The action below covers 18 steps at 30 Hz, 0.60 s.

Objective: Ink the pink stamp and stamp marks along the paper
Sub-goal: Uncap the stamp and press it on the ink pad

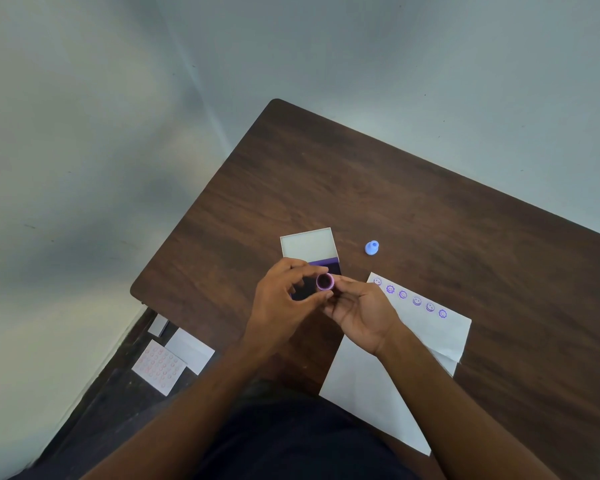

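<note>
With the pink stamp (325,282) pinched face-up between both hands (284,299), fingers could be smudged by wet ink before the paper (426,327) is reached.

Dark wood table (413,202) carries an open ink pad (309,245), blue stamp (372,247) and paper (426,327); floor (118,393) carries loose sheets (160,367)

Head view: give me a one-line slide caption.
Both hands hold the pink stamp face-up over the open ink pad, beside paper with six purple marks.
</note>
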Each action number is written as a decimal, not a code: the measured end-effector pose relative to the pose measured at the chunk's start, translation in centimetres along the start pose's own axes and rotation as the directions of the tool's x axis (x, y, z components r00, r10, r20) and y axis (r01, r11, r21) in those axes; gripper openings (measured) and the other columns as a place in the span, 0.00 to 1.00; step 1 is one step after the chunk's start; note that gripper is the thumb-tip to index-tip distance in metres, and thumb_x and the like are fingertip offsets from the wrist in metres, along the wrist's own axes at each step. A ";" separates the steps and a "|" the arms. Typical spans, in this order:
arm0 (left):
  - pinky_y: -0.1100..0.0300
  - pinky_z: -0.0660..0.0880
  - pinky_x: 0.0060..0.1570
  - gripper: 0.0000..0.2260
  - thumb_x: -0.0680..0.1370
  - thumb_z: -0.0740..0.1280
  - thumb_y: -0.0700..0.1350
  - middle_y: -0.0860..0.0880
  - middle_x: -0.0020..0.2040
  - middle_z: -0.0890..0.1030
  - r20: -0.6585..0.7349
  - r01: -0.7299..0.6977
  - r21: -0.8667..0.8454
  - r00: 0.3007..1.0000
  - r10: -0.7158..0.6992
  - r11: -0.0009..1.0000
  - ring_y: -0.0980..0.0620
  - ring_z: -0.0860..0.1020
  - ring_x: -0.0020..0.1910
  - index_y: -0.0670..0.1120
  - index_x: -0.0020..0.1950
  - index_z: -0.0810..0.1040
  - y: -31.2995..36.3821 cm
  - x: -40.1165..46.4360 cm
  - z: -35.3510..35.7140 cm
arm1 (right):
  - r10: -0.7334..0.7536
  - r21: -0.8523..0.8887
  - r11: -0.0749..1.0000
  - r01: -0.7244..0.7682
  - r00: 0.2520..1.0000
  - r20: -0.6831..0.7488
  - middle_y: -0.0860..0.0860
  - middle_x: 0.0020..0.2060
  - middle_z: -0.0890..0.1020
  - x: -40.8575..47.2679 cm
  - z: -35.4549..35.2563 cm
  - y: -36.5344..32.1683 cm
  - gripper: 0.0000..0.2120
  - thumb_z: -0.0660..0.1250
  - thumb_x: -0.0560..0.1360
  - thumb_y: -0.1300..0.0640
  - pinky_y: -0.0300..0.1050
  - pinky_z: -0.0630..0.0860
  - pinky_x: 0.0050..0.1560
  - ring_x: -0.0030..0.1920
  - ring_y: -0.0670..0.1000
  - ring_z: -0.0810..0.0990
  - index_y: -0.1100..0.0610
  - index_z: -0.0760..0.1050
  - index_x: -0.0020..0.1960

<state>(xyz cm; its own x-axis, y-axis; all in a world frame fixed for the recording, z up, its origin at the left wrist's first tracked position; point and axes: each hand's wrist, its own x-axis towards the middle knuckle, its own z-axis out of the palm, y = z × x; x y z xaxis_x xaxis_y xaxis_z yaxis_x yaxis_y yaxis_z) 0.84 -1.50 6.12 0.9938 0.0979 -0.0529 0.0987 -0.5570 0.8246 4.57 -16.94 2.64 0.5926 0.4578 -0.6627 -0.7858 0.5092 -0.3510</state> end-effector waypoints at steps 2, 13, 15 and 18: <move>0.74 0.74 0.48 0.19 0.70 0.77 0.48 0.49 0.55 0.81 0.000 0.011 -0.019 1.000 -0.011 1.000 0.58 0.78 0.45 0.47 0.59 0.81 -0.1 0.0 0.1 | 0.000 -0.016 1.000 0.000 1.000 -0.008 0.61 0.49 0.84 0.1 -0.1 0.0 0.12 0.63 0.78 0.61 0.50 0.81 0.50 0.45 0.56 0.84 0.64 0.82 0.54; 0.66 0.75 0.58 0.24 0.70 0.76 0.49 0.52 0.59 0.80 -0.002 0.108 -0.103 0.994 -0.109 0.989 0.57 0.79 0.53 0.48 0.65 0.77 -0.9 0.1 0.2 | -0.091 -0.128 0.988 0.092 0.996 0.013 0.61 0.57 0.82 0.3 -0.6 -0.5 0.12 0.62 0.79 0.64 0.48 0.80 0.51 0.53 0.58 0.83 0.63 0.80 0.59; 0.66 0.76 0.56 0.24 0.69 0.76 0.50 0.53 0.58 0.81 -0.021 0.148 -0.127 0.988 -0.152 0.981 0.56 0.80 0.51 0.49 0.63 0.77 -0.7 0.1 0.2 | -0.102 -0.105 0.989 0.103 0.995 0.015 0.61 0.56 0.82 0.3 -0.6 -0.4 0.12 0.62 0.78 0.64 0.46 0.80 0.49 0.50 0.57 0.84 0.63 0.80 0.58; 0.66 0.78 0.52 0.23 0.68 0.77 0.53 0.51 0.55 0.82 -0.043 0.183 -0.153 0.981 -0.192 0.971 0.56 0.80 0.49 0.48 0.60 0.79 -0.4 0.2 0.3 | -0.117 -0.068 0.990 0.121 0.992 0.048 0.62 0.58 0.81 0.3 -0.4 -0.3 0.12 0.64 0.77 0.65 0.47 0.80 0.51 0.50 0.56 0.83 0.64 0.79 0.60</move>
<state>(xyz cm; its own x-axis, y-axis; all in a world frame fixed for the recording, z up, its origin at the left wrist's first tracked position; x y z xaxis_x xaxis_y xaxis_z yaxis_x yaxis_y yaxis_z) 1.02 -1.55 5.63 0.9533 0.2380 -0.1859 0.2701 -0.3965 0.8774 4.95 -17.28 2.25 0.6887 0.4292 -0.5844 -0.7188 0.5099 -0.4726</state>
